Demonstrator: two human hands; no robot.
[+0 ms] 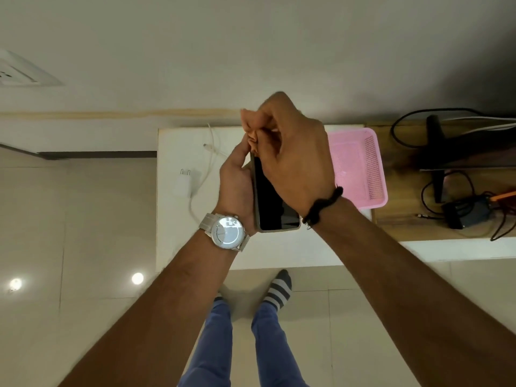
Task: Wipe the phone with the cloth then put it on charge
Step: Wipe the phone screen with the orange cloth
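My left hand (236, 182) grips a dark-screened phone (272, 203) from its left side, holding it above the white table (173, 247). My right hand (293, 155) hovers over the phone's top half with curled fingers, pinching a small bunched peach cloth (249, 124) against the phone's far end. The rest of the cloth is hidden under that hand. A white charger plug (184, 183) lies on the table to the left, pins pointing away. Its white cable (213, 141) runs along the table, and the connector tip (206, 145) lies loose beside my left hand.
A pink plastic basket (363, 169) sits on the table just right of my hands. Further right, a wooden desk (396, 219) carries a monitor stand, black cables and small devices. A wall socket plate (19, 71) shows at the upper left. Tiled floor and my feet are below.
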